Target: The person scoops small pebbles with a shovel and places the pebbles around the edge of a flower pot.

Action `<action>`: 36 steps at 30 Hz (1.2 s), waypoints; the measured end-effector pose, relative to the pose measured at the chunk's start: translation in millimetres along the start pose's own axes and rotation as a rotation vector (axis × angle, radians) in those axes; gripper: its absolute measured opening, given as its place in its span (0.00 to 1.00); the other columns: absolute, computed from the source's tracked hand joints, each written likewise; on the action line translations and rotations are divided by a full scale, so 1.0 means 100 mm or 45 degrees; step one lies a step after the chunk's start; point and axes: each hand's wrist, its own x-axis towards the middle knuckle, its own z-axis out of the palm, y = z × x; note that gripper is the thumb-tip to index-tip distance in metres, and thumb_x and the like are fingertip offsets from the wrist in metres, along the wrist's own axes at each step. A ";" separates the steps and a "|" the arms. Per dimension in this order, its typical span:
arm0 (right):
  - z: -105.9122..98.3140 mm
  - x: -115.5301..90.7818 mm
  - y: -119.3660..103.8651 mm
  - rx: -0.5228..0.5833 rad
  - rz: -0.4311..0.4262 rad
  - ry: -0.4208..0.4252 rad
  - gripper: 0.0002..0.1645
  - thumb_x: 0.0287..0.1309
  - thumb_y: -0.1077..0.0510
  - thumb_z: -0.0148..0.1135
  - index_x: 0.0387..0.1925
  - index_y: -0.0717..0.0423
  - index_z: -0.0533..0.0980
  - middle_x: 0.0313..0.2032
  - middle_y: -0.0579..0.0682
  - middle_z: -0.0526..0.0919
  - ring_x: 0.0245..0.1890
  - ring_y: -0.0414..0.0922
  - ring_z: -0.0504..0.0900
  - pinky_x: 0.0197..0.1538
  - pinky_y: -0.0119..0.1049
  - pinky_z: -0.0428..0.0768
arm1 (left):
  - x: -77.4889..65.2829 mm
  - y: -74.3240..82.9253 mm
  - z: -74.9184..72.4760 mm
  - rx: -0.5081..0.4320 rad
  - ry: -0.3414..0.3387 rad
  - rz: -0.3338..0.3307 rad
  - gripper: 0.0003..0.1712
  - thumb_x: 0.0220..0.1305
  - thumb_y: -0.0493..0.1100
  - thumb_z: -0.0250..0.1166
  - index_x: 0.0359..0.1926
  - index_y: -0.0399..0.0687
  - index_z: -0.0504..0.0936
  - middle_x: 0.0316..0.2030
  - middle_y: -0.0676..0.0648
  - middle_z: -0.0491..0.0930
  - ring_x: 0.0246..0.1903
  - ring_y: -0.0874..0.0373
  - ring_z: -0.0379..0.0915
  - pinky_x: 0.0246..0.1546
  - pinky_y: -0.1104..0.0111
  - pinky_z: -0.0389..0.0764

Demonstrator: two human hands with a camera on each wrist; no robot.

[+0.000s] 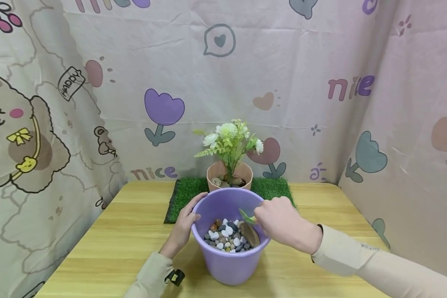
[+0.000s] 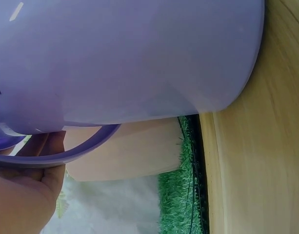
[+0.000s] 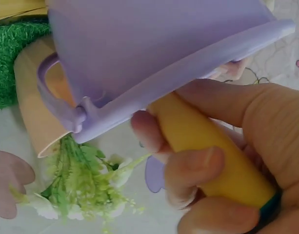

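A purple bucket (image 1: 231,263) stands at the table's front, with small white, grey and brown pebbles (image 1: 225,236) inside. One large brown stone (image 1: 249,235) leans against its right inner wall. At the left rim, my left hand (image 1: 181,231) grips the bucket; the left wrist view shows the fingers by the loop of its purple handle (image 2: 86,146). My right hand (image 1: 283,221), over the right rim, holds a small garden trowel by its yellow handle (image 3: 212,151). The trowel's green blade (image 1: 247,216) points into the bucket above the stones, mostly hidden by the hand and rim.
Behind the bucket, a pale pink flowerpot (image 1: 213,176) with white flowers (image 1: 228,131) and several stones stands on a green grass mat (image 1: 277,188). The wooden table (image 1: 108,231) is bordered by a printed cloth (image 1: 223,82) at the back and sides.
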 end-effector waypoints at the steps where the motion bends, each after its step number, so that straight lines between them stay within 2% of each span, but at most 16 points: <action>1: 0.00 0.00 0.02 0.033 0.000 0.004 0.26 0.46 0.55 0.68 0.07 0.42 0.62 0.10 0.38 0.60 0.10 0.37 0.59 0.12 0.33 0.59 | 0.00 0.00 0.00 0.002 -0.001 0.000 0.39 0.57 0.35 0.43 0.72 0.52 0.64 0.68 0.41 0.67 0.62 0.40 0.69 0.53 0.65 0.77; 6: -0.06 0.03 0.05 0.274 -0.015 -0.089 0.22 0.48 0.52 0.68 0.08 0.40 0.68 0.10 0.34 0.61 0.11 0.33 0.58 0.13 0.28 0.56 | 0.02 0.01 0.00 0.010 -0.005 0.009 0.39 0.56 0.34 0.43 0.72 0.51 0.64 0.68 0.41 0.67 0.62 0.40 0.69 0.54 0.64 0.77; 10: -0.18 0.06 0.01 0.381 -0.033 -0.220 0.22 0.44 0.54 0.68 0.07 0.39 0.65 0.09 0.32 0.56 0.11 0.32 0.56 0.13 0.27 0.55 | 0.03 0.02 0.00 0.017 0.000 0.020 0.39 0.56 0.35 0.43 0.72 0.50 0.64 0.68 0.41 0.68 0.61 0.41 0.70 0.54 0.63 0.77; 14: -0.27 0.11 -0.07 0.289 -0.070 -0.264 0.24 0.40 0.57 0.68 0.07 0.41 0.60 0.10 0.35 0.55 0.12 0.35 0.56 0.13 0.30 0.56 | 0.03 0.03 -0.01 0.018 0.007 0.026 0.39 0.56 0.35 0.44 0.72 0.49 0.64 0.67 0.41 0.68 0.61 0.41 0.70 0.54 0.62 0.77; 17: -0.28 0.15 -0.16 0.164 -0.104 -0.266 0.20 0.40 0.59 0.68 0.08 0.42 0.65 0.10 0.38 0.62 0.12 0.37 0.59 0.13 0.32 0.60 | 0.03 0.02 -0.01 0.006 0.004 0.017 0.39 0.56 0.35 0.44 0.72 0.49 0.64 0.68 0.40 0.68 0.61 0.40 0.70 0.54 0.62 0.77; 21: -0.24 0.15 -0.30 -0.025 -0.162 -0.199 0.15 0.40 0.62 0.66 0.10 0.44 0.72 0.10 0.40 0.68 0.11 0.38 0.61 0.14 0.33 0.62 | 0.02 0.01 0.00 -0.006 -0.006 0.009 0.39 0.56 0.35 0.43 0.72 0.47 0.63 0.68 0.40 0.67 0.61 0.40 0.70 0.54 0.61 0.77; 24: -0.24 0.14 -0.36 -0.129 -0.188 -0.135 0.15 0.39 0.65 0.63 0.09 0.44 0.72 0.10 0.40 0.68 0.11 0.38 0.60 0.14 0.33 0.61 | 0.02 0.01 0.01 -0.004 -0.009 0.013 0.39 0.56 0.35 0.43 0.72 0.45 0.63 0.67 0.40 0.67 0.61 0.40 0.70 0.54 0.61 0.77; 36: -0.16 0.10 -0.34 -0.176 -0.135 -0.114 0.13 0.42 0.63 0.68 0.13 0.45 0.75 0.10 0.42 0.71 0.11 0.40 0.64 0.13 0.33 0.64 | 0.02 0.01 0.00 0.014 0.013 0.029 0.38 0.56 0.35 0.44 0.71 0.52 0.65 0.67 0.41 0.68 0.60 0.42 0.70 0.53 0.63 0.78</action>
